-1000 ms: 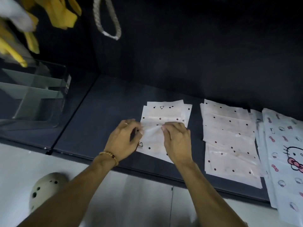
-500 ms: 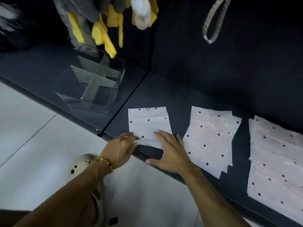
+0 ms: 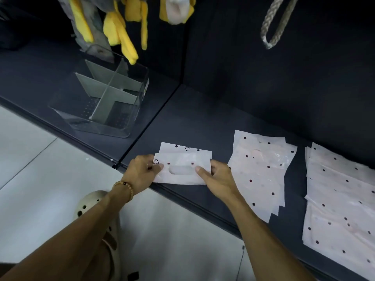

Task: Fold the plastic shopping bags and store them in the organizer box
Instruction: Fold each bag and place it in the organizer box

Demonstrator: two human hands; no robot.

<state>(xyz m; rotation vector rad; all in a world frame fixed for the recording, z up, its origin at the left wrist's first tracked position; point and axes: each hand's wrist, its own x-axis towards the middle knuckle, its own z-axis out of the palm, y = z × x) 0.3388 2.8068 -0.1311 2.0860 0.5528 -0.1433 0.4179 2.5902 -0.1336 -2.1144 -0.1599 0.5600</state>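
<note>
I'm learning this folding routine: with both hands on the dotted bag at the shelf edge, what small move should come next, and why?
Probably press the folded flap flat. The left hand and right hand pinch the ends of the dotted bag, whose near half, with the handle cutout, is folded over but looks loose. It likely needs another fold before it goes into the clear organizer box to the left.

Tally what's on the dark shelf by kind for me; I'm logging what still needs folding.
Bag being folded, held by left hand and right hand: 1
Stacks of spotted bags: 2
Clear organizer box: 1
Total: 4
</note>
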